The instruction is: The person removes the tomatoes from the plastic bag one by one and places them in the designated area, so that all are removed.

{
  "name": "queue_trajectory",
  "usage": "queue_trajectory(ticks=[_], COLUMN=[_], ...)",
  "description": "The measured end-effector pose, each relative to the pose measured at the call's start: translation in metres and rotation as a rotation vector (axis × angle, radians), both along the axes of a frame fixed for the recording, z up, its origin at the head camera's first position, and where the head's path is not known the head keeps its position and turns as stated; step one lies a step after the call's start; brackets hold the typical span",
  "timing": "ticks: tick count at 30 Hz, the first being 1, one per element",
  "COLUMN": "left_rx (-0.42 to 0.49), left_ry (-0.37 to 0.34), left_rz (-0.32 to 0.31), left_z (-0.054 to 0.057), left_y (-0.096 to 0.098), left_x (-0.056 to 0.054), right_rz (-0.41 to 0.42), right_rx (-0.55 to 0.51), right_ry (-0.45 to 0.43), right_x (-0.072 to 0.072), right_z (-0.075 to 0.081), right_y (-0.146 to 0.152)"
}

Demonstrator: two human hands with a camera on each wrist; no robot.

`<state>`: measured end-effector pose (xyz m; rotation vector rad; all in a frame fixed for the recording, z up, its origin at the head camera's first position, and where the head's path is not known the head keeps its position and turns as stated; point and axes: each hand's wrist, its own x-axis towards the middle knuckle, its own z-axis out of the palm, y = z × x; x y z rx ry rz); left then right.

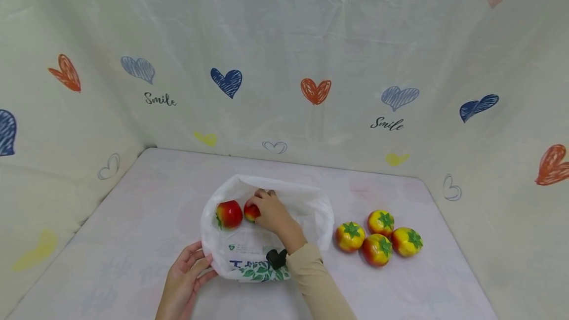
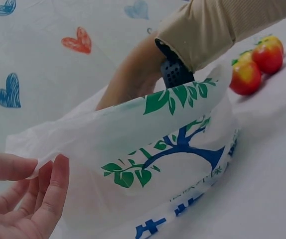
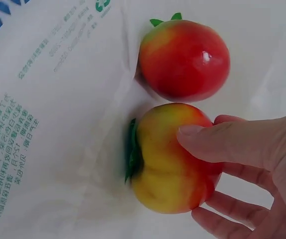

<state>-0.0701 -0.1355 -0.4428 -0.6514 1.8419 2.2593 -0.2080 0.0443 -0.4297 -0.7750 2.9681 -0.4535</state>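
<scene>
If the left hand (image 1: pixel 185 268), pinching the rim of the white bag (image 1: pixel 321 211), slackens, its wall could sag against the right hand (image 1: pixel 270 212) gripping a red-yellow fruit (image 3: pixel 163 169).

"Smile" (image 1: pixel 160 99) is printed twice on the backdrop (image 1: pixel 275 38), and the white bag (image 1: pixel 304 200) bears a green recycling sign (image 3: pixel 102 5) and Chinese characters (image 2: pixel 151 227).

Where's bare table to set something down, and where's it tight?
Bare: the table left of the white bag and left hand; also the near patch bordered by the right sleeve and the four loose fruits. Crowded: around those fruits, and in the bag's left half, where the right hand holds one fruit next to another.
</scene>
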Motion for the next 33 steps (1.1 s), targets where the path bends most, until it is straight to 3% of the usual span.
queue_trajectory(ticks=[11, 27, 33], left_rx=[-0.008, -0.003, -0.009], left_ry=[0.020, 0.034, 0.030], left_rz=[0.001, 0.006, 0.006], left_z=[0.000, 0.001, 0.000], left_y=[0.001, 0.000, -0.001], left_x=[0.000, 0.001, 0.002], right_rz=[0.009, -0.031, -0.064], right_rx=[0.167, 0.184, 0.143], right_ry=[0.102, -0.011, -0.057], right_x=[-0.009, -0.011, -0.011], right_z=[-0.007, 0.000, -0.001], right_y=[-0.009, -0.012, -0.012])
